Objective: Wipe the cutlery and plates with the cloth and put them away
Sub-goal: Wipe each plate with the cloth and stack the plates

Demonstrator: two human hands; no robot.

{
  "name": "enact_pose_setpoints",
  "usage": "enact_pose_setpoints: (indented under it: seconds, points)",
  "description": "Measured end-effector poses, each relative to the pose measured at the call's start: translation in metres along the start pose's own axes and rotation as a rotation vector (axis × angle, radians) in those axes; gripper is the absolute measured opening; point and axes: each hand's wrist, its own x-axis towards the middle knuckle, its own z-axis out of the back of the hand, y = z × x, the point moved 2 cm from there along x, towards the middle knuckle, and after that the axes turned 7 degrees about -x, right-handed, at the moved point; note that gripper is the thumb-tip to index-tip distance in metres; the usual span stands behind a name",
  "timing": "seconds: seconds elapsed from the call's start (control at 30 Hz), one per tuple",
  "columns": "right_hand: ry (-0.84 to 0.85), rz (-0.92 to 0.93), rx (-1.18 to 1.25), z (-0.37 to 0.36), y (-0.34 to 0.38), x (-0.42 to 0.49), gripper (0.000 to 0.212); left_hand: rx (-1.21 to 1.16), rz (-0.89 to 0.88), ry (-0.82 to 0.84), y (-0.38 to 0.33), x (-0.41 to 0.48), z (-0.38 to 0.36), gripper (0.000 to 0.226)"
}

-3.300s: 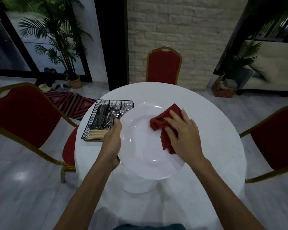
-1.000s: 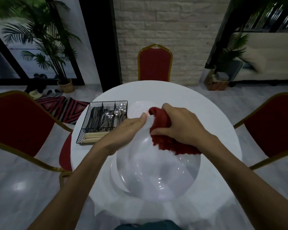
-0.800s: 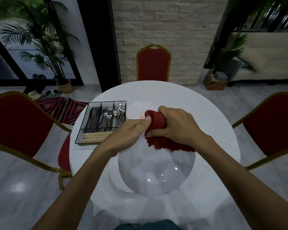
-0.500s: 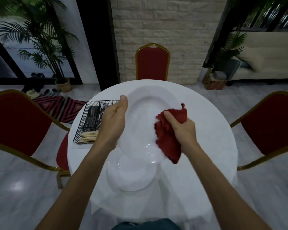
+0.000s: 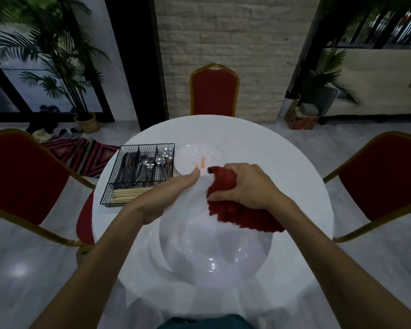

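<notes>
Head view: right hand (image 5: 249,184) grips red cloth (image 5: 243,216) against white plate (image 5: 214,252).

Deep red, plain: the cloth (image 5: 233,210). The plate (image 5: 214,248) under it is glossy white w/ small light spots. The far plate (image 5: 190,155) twd the tabletop's far edge is white w/ orange smears. The tabletop (image 5: 282,167) is plain white. At its left edge, the wire basket (image 5: 109,186) is a black grid; cutlery (image 5: 145,167) silver, chopsticks (image 5: 128,194) pale tan. The chairs (image 5: 214,91): red pads, gold frames. The rug (image 5: 81,153): red, black & grey diamond stripes. The wall (image 5: 223,32): pale brick pattern.
</notes>
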Motion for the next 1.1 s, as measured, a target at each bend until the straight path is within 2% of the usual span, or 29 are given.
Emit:
enact_pose_setpoints:
  seconds: [0.07, 0.17, 0.23, 0.3, 0.37, 0.43, 0.53, 0.67, 0.7, 0.8, 0.83, 0.9, 0.93, 1.03, 1.1]
  points:
    - [-0.033, 0.045, -0.118, -0.002, 0.011, 0.004, 0.057, 0.104, -0.11, -0.109, -0.002, 0.004, -0.007, 0.04]
    - [-0.13, -0.074, 0.02, -0.004, 0.004, 0.005, 0.062, 0.112, -0.224, -0.252, -0.001, 0.004, -0.005, 0.043]
    - [-0.171, -0.222, 0.286, -0.012, -0.005, -0.003, 0.057, 0.045, -0.261, -0.358, -0.003, 0.0, 0.001, 0.039]
    - [-0.188, -0.363, 0.727, -0.026, -0.008, -0.013, 0.041, -0.039, -0.306, -0.48, -0.004, -0.003, 0.007, 0.034]
    - [-0.188, -0.515, 1.165, -0.041, -0.003, -0.021, 0.033, -0.114, -0.359, -0.585, -0.001, -0.003, 0.009, 0.034]
    - [-0.203, -0.619, 1.323, -0.053, -0.002, -0.025, 0.03, -0.213, -0.38, -0.685, 0.008, -0.003, 0.005, 0.033]
    - [-0.225, -0.636, 1.28, -0.061, -0.008, -0.023, 0.029, -0.312, -0.361, -0.741, 0.022, -0.006, 0.0, 0.028]
    - [-0.229, -0.496, 1.018, -0.05, -0.023, -0.011, 0.029, -0.363, -0.191, -0.512, 0.027, -0.004, 0.022, 0.042]
    - [-0.188, -0.438, 0.945, -0.044, -0.025, -0.008, 0.033, -0.317, -0.157, -0.446, 0.024, -0.004, 0.028, 0.048]
    - [-0.017, -0.222, 0.656, -0.025, -0.016, -0.001, 0.036, -0.078, -0.097, -0.294, 0.019, -0.001, 0.036, 0.085]
    - [0.034, -0.151, 0.554, -0.021, -0.01, 0.0, 0.036, -0.013, -0.073, -0.225, 0.016, 0.0, 0.029, 0.082]
    - [0.084, -0.047, 0.357, -0.019, 0.002, 0.002, 0.037, 0.08, -0.067, -0.14, 0.011, 0.003, 0.012, 0.054]
    - [0.072, -0.027, 0.286, -0.02, 0.006, 0.003, 0.034, 0.094, -0.086, -0.149, 0.009, 0.004, 0.006, 0.045]
    - [-0.027, -0.061, 0.289, -0.019, 0.008, 0.006, 0.052, 0.104, -0.181, -0.225, 0.009, 0.0, 0.004, 0.048]
    - [-0.091, -0.11, 0.386, -0.016, 0.006, 0.006, 0.052, 0.101, -0.228, -0.294, 0.007, -0.004, 0.012, 0.049]
